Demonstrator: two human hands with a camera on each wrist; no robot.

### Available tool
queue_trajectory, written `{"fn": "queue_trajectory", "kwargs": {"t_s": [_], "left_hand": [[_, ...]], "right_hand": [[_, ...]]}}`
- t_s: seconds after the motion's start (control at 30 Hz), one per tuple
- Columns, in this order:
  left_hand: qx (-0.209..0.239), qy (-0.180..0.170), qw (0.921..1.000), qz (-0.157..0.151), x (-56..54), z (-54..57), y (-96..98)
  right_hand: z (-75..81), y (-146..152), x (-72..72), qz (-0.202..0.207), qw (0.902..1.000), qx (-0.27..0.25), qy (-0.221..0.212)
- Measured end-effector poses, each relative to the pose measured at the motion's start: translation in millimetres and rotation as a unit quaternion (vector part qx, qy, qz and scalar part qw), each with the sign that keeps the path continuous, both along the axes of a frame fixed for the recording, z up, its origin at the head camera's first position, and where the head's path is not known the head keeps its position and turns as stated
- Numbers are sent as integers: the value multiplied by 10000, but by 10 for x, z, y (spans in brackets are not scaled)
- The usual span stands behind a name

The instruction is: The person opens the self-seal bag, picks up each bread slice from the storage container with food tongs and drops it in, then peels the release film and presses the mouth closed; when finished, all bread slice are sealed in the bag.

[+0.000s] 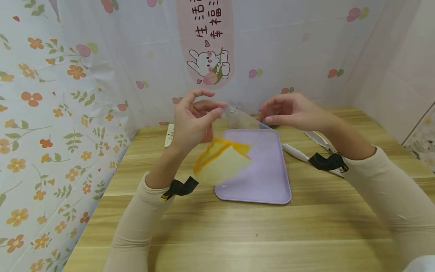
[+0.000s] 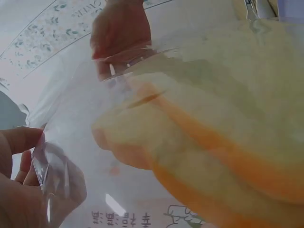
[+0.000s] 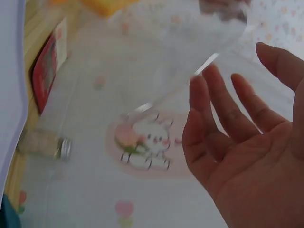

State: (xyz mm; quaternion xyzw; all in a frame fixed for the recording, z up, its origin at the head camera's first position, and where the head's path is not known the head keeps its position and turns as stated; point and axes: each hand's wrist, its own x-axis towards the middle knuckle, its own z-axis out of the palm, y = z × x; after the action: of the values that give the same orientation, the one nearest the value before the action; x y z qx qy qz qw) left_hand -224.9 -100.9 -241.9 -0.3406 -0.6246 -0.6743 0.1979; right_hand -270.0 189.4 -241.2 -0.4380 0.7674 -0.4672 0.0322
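Note:
My left hand point(image 1: 197, 118) pinches the top edge of a clear plastic bag point(image 2: 64, 178) between thumb and fingers. The bag hangs tilted over the left side of the lilac tray point(image 1: 259, 189). Pale bread slices point(image 1: 224, 162) with orange-yellow crusts lie inside it, large and close in the left wrist view. My right hand point(image 1: 293, 109) is raised across from the left. Its fingers are loosely bent and its thumb stands apart, with the fingertips right at the bag's shiny edge in the right wrist view.
White-tipped tongs point(image 1: 295, 152) lie right of the tray, under my right forearm. Behind the tray stands a small glass jar point(image 1: 233, 118) with a metal lid. A red packet point(image 3: 43, 71) and a ruler-like strip point(image 1: 168, 135) are at the back left. Printed curtains close off the back and left.

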Motion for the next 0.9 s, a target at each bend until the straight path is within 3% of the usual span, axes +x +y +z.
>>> {"fn": "queue_trajectory", "kwargs": {"t_s": [0.2, 0.3, 0.43, 0.53, 0.73, 0.9], "left_hand": [[-273, 293, 9991, 121, 19, 52, -4], [-341, 315, 9988, 173, 32, 62, -33], [-364, 279, 9986, 273, 34, 64, -68], [-391, 94, 9989, 254, 27, 37, -78], [-883, -658, 9939, 97, 6, -107, -21], [-851, -441, 9945, 416, 4, -166, 23]], "right_hand": [[170, -426, 110, -37, 9985, 497, 231], [209, -554, 135, -7, 9984, 495, 270], [225, -625, 167, -99, 9996, 261, 12], [225, -649, 196, -181, 9997, 123, -90], [198, -676, 217, -119, 9998, -45, -129], [159, -650, 204, -30, 9998, 96, -189]]}}
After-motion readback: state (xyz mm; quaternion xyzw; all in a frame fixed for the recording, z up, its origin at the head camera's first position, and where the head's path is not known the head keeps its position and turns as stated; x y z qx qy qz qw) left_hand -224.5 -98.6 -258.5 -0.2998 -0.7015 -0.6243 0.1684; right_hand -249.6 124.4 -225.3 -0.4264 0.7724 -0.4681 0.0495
